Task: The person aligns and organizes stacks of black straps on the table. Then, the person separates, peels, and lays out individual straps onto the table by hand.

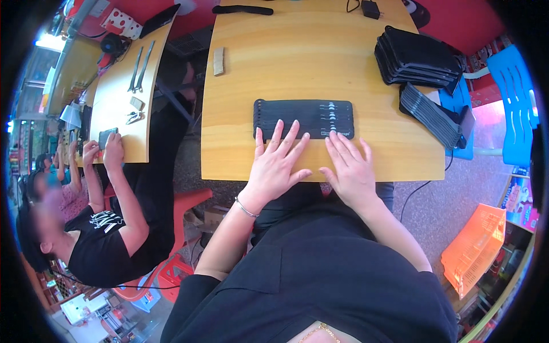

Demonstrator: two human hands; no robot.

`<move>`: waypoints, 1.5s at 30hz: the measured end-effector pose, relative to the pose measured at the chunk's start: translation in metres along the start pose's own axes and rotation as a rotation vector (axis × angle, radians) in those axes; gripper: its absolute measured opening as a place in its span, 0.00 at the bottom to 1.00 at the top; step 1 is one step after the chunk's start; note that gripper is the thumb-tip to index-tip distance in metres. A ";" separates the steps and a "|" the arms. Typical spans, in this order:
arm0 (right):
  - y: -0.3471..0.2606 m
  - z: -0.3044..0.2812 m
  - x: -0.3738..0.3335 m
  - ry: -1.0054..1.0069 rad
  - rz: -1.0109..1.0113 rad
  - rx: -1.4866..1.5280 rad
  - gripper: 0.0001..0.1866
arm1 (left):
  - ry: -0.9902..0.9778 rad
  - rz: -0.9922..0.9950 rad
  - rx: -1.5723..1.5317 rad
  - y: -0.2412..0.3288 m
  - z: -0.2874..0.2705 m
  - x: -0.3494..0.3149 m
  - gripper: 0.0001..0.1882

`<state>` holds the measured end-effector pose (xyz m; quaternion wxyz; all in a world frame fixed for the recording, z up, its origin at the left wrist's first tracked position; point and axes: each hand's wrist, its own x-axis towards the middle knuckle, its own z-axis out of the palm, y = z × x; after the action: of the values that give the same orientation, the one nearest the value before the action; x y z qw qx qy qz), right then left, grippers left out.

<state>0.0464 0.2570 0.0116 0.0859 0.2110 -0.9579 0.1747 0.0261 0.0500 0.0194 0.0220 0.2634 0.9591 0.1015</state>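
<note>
A flat black bundle of slim strips [286,117] lies crosswise near the front edge of the wooden counter [286,63], its rounded, holed ends to the left and a column of pale marks toward its right end. The left hand [279,164] is spread wide, palm down, its fingertips over the bundle's lower edge and its thumb pointing right. The right hand [350,170] is also open and palm down, fingers closer together, the tips at the lower right part of the bundle, over the pale marks' lower end. Neither hand grips anything; whether the fingertips press on the bundle cannot be told. A metal bracelet [246,208] circles the left wrist. At the counter's right side sits a stack of black bundles [420,54], with a tilted bundle of greyish-black strips [432,117] just below it, reaching toward a blue chair [512,103]. A small tan block [218,61] lies toward the left edge, and a black strap [243,10] at the far end. To the left, a co-worker in a black shirt [108,251] holds a small dark piece [106,137] at another counter [111,94].
</note>
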 end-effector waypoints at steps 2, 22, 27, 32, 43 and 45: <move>0.008 -0.003 -0.004 -0.002 0.011 -0.016 0.27 | -0.012 0.006 -0.010 -0.002 -0.004 0.000 0.34; 0.045 -0.018 0.004 -0.013 0.037 0.061 0.23 | 0.132 -0.071 0.132 -0.033 0.005 0.047 0.28; 0.025 -0.006 0.063 0.187 0.022 0.222 0.28 | 0.261 -0.088 0.084 -0.021 0.003 0.068 0.28; 0.024 0.031 0.082 -0.033 0.032 -0.136 0.31 | 0.221 -0.096 0.108 -0.024 0.018 0.073 0.28; 0.053 0.028 0.078 0.026 0.035 -0.022 0.31 | 0.223 -0.122 0.105 -0.031 0.017 0.067 0.33; 0.062 0.017 0.071 0.042 0.093 0.040 0.30 | 0.228 -0.155 0.081 -0.032 0.013 0.052 0.35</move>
<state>-0.0458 0.2767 -0.0057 0.0934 0.1640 -0.9611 0.2018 -0.0332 0.0515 0.0002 -0.0899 0.1759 0.9762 0.0901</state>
